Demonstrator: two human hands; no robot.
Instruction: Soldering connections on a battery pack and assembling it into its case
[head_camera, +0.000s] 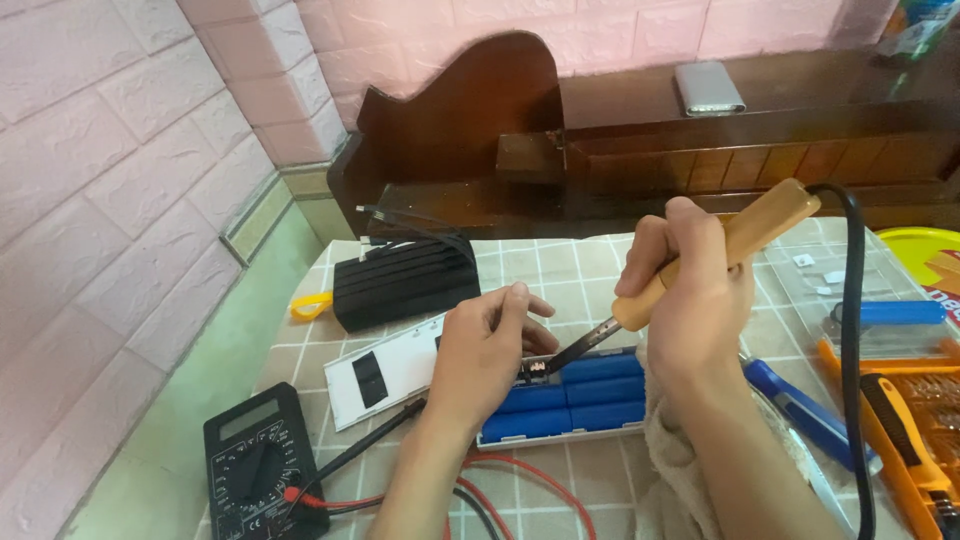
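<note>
Soldering is the step I judge to be in hand: the dark tip of the soldering iron (700, 262) meets the small circuit board (535, 369) at the end of the battery pack (575, 393), a row of blue cells in a white tray that lies directly under both my hands. My right hand (690, 300) is closed around the wooden handle like around a pen, wrist bent down, with the black cable going back over the forearm. My left hand (487, 350) is curled at the board end of the pack, fingers pinched together; I cannot tell if it holds solder wire or only steadies the board. The next move, I think, calls for a steady tip and no touch on the cells. Left of my left hand lie a white cover plate (385, 370) and a black case (405, 282); nearer to me, a black multimeter (262, 460) with red and black leads. Right of my right hand are blue pliers (800, 410) and an orange tool set (915, 420) on the checked surface (560, 265).
</note>
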